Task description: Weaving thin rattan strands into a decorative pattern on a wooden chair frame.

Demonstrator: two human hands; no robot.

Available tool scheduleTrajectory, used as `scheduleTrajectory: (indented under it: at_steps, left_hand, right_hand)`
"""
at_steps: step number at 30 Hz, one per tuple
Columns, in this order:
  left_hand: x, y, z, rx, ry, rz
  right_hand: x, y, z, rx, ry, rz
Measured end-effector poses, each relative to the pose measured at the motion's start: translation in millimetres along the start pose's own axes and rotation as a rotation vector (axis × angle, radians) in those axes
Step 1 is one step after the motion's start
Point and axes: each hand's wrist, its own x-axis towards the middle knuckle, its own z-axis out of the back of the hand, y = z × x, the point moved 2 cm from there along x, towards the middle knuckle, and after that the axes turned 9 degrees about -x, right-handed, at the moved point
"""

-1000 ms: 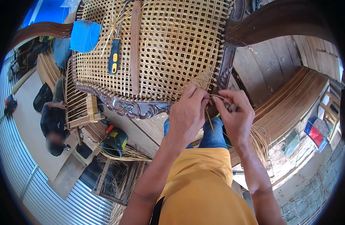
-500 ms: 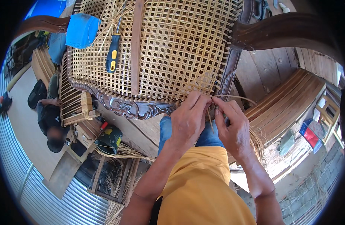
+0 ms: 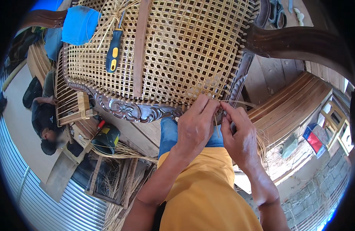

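Note:
A carved dark wooden chair frame [image 3: 125,109] carries a woven cane panel [image 3: 185,50] in an open lattice. At its near right corner my left hand [image 3: 196,123] is closed, thumb and fingers pinched on a thin cane strand. Close beside it, my right hand [image 3: 239,125] pinches the same strand [image 3: 245,103], whose loose end sticks out to the right. The fingertips partly hide the strand and the frame's edge there. On the panel lie a screwdriver [image 3: 114,52] with a dark blue and yellow handle and a flat wooden slat [image 3: 140,50].
Curved dark chair legs [image 3: 293,40] reach out at both sides; a blue wrap [image 3: 81,25] covers the left one. Stacked wooden boards [image 3: 293,96] stand at right. At left, another person [image 3: 44,115] sits by a strung frame [image 3: 71,104], near a dark bucket [image 3: 107,138] and loose cane [image 3: 135,151].
The view has shifted slightly, so the chair and surroundings sit a little differently. Both hands keep their pinch at the same corner; the strand's loose end at right shows straighter and shorter.

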Motion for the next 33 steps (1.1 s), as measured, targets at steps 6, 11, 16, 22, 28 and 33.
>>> scheduleTrajectory:
  at_steps: [6,11,16,22,28,33]
  left_hand:
    - [8.8,-2.6,4.1,-0.126,-0.027,0.166]
    - [12.1,-3.0,6.5,-0.176,-0.011,0.217]
    - [20.0,-6.1,8.6,-0.166,0.03,0.326]
    - [19.8,-1.7,8.9,-0.178,0.048,0.294]
    - [11.5,1.0,9.3,-0.157,0.034,0.165]
    - [3.9,3.3,8.1,-0.085,0.051,-0.003]
  right_hand:
    - [6.3,-2.1,3.1,0.018,0.021,-0.006]
    - [14.3,-3.1,6.1,-0.017,0.021,0.049]
    - [6.8,-2.9,27.2,-0.039,0.161,-0.19]
    - [-11.3,14.7,50.6,0.362,0.151,-0.465]
    - [-10.3,-1.9,43.6,-0.259,0.128,-0.05]
    - [-8.3,1.9,35.3,-0.219,0.158,-0.067]
